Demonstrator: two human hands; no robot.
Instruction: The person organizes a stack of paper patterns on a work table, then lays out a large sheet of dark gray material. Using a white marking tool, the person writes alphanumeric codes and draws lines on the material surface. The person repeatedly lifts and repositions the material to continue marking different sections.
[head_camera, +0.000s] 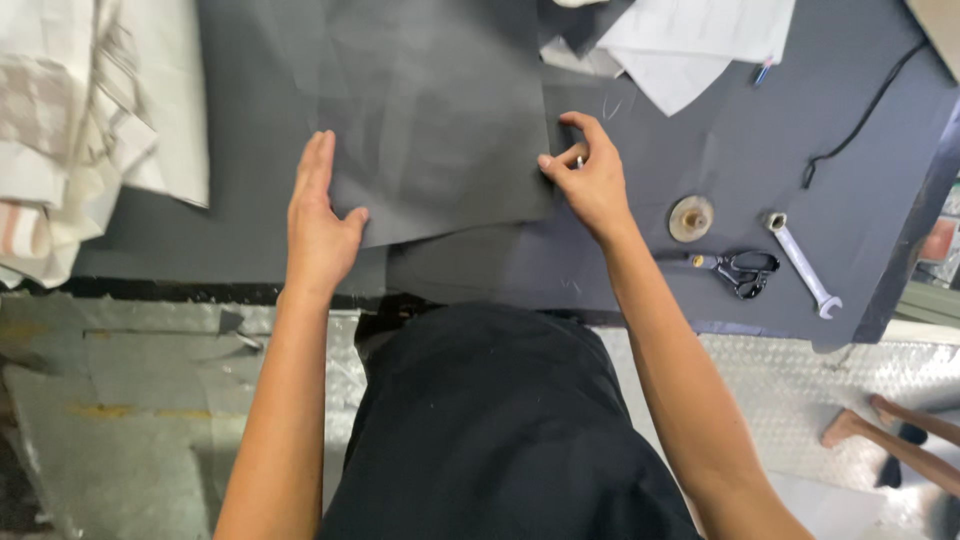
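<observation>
Both bare forearms reach forward from the bottom of the view, roughly parallel and well apart. The left hand (318, 222) lies flat, palm down, fingers straight and together pointing ahead, thumb spread out to the right. The right hand (588, 178) is bent inward at the wrist, its fingers curled, with thumb and forefinger tips pinched close together

— What colour is the fabric sheet (440, 130)?
— Dark grey, plain, on a table (800, 130) of nearly the same grey.
— And the cloth (90, 120) at the left?
— Cream, checked in pale brown.
— The tools?
— Black-handled scissors (745, 270), a silver wrench (802, 263), white papers (690, 40).
</observation>
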